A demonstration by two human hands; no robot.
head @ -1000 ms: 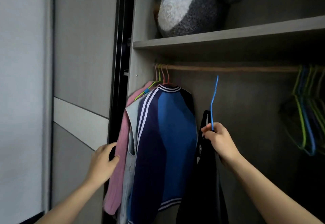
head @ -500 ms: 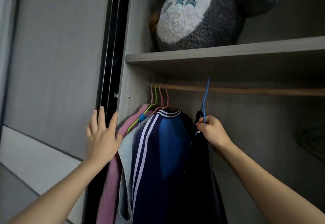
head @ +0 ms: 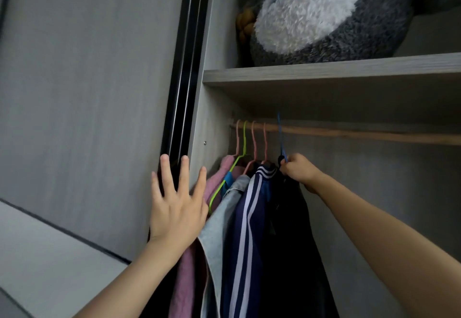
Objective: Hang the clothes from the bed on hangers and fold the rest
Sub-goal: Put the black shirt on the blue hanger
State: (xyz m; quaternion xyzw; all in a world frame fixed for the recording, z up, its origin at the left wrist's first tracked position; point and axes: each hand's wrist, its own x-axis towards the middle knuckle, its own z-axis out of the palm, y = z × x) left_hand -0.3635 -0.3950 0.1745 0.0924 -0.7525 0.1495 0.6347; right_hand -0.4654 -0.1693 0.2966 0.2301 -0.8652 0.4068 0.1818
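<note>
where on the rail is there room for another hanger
The rail is bare right of the blue hanger, out to the frame edge. Left of it, four hangers crowd against the side wall. The shelf above holds a plush.

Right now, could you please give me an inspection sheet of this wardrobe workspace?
surface: shelf bears a grey-and-white plush toy; wooden rail runs beneath.
job's things: blue hanger carrying a dark garment, hook up at the rail, seating cannot be told; pink garment, denim garment and striped jacket hang on pink hangers and a green hanger.
clutter: yellowish thing beside the toy, too dim to identify.
grippers: right hand grips the blue hanger's neck; left hand open, fingers spread, by the pink garment, contact unclear.
cables: nothing seen.
surroundings: grey sliding door at left.
</note>
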